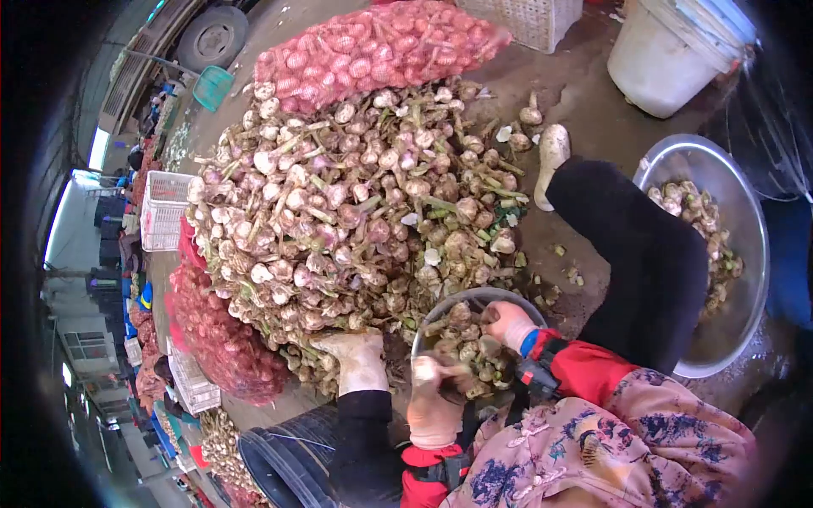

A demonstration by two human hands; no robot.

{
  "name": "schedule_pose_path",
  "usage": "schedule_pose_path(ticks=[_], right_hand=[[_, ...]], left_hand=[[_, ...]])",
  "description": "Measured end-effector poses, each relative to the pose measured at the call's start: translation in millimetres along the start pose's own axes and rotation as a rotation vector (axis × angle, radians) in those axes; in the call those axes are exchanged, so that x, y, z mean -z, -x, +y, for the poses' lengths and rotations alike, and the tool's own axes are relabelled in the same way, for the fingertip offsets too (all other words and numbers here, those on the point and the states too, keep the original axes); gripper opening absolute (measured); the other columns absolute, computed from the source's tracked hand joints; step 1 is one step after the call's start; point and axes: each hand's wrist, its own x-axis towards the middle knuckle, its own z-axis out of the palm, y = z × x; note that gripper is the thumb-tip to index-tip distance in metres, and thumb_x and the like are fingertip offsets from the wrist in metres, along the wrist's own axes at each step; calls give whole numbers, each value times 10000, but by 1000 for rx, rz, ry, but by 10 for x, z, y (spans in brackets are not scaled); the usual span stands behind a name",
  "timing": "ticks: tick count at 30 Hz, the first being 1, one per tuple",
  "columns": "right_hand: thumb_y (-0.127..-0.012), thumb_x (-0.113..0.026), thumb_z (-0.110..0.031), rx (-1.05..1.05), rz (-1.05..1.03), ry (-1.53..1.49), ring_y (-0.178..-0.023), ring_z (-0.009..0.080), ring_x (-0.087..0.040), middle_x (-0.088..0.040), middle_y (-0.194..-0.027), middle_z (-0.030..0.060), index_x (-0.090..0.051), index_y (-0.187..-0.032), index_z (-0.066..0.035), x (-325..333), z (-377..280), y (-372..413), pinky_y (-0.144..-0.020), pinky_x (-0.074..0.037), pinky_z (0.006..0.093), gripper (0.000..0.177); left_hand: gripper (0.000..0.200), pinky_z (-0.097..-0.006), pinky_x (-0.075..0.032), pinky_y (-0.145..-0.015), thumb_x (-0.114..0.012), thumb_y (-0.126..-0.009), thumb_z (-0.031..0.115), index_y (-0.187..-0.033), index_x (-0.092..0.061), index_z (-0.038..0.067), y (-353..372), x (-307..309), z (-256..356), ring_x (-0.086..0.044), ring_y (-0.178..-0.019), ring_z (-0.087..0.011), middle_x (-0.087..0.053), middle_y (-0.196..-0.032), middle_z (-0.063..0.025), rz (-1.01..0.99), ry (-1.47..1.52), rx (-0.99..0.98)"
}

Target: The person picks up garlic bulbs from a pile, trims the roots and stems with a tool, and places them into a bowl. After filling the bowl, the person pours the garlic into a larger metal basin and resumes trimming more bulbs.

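My left hand [434, 411], pale and dirty, is at the near left rim of a metal bowl [417, 339]. Its fingers are closed and partly blurred, and what they hold is unclear. Over the bowl's right side, my right hand [511, 326] has its fingers closed on a garlic bulb [489, 317]. Trimmed garlic bulbs [474, 351] lie in the bowl between the hands. Beyond it spreads a large heap of garlic [339, 203] with stems and roots.
A large metal basin [756, 296] with garlic stands at right, beside my bent leg [652, 254]. A white bucket [665, 59] is at top right. Red net sacks [373, 51] lie behind the heap. White crates [168, 212] and a dark tub [284, 457] are at left.
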Motion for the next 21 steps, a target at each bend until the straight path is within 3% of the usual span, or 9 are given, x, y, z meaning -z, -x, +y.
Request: schedule_pose_path(ticks=[2, 3, 6, 8, 11, 12, 14, 16, 21], right_hand=[[-669, -691, -199, -9, 57, -93, -919, 304, -619, -653, -966, 158, -621, -1047, -31, -82, -20, -46, -832, -484, 360, 420], [-676, -682, -220, -18, 127, -190, -987, 326, -613, -655, -1039, 169, -615, -1102, -34, -117, -36, -59, -877, -477, 367, 470], [-675, -701, -207, -66, 32, -280, -987, 304, -618, -653, -1051, 160, -603, -1118, -21, -35, -280, 38, -874, -480, 349, 491], [-685, -718, -224, -62, 53, -321, -983, 278, -622, -652, -1038, 162, -587, -1143, -10, -74, -353, 55, -866, -483, 345, 522], [-691, -721, -220, -31, 67, -248, -967, 285, -624, -652, -1034, 174, -579, -1147, 1, -50, -417, 65, -864, -483, 342, 526], [-692, -721, -220, -23, 54, -247, -958, 286, -627, -653, -1033, 178, -578, -1146, 4, -88, -353, 23, -865, -482, 343, 526], [-688, -723, -220, -79, -27, -368, -953, 278, -630, -656, -1024, 176, -576, -1149, 7, -36, -429, -2, -866, -481, 345, 535], [-683, -726, -224, -191, -73, -351, -955, 268, -632, -657, -1023, 175, -578, -1152, 11, -25, -420, -27, -869, -480, 344, 545], [-688, -723, -234, -72, -67, -450, -952, 245, -633, -664, -1018, 157, -581, -1147, 20, -249, -167, -54, -861, -478, 328, 543]], left_hand=[[459, -313, -477, -755, -548, -850, 113, -1289, -444, 28, -93, 265, 7, -535, -922, -142, -537, -1069, -45, 81, -530, -48], [577, -300, -469, -810, -576, -856, 112, -1371, -345, -6, -245, 481, 137, -532, -943, -139, -538, -1125, -54, 16, -1142, -166], [389, -302, -470, -819, -594, -860, 105, -1220, -542, -31, -951, 1347, 307, -572, -918, -168, -620, -1045, -75, 368, -1299, -264], [321, -340, -468, -869, -635, -822, 155, -1104, -630, 3, -1455, 1554, 424, -625, -953, -254, -659, -1066, -154, 423, -1253, -397], [336, -430, -506, -800, -599, -785, 154, -1116, -647, 132, -2024, 1543, 586, -627, -950, -387, -644, -1068, -195, 406, -2019, -204], [336, -430, -506, -800, -599, -785, 154, -1116, -647, 132, -2169, 1587, 560, -627, -950, -387, -644, -1068, -195, 396, -2012, -204], [293, -451, -514, -784, -596, -785, 146, -1072, -655, 160, -2395, 1656, 523, -642, -924, -353, -646, -1044, -166, 320, -2402, 77], [280, -450, -516, -778, -595, -792, 161, -1065, -654, 162, -2547, 1713, 507, -643, -933, -338, -640, -1041, -160, 307, -2452, 81], [270, -425, -517, -790, -617, -788, 246, -1028, -668, 135, -2562, 1588, 655, -641, -962, -320, -630, -1064, -169, 273, -2479, 134]])
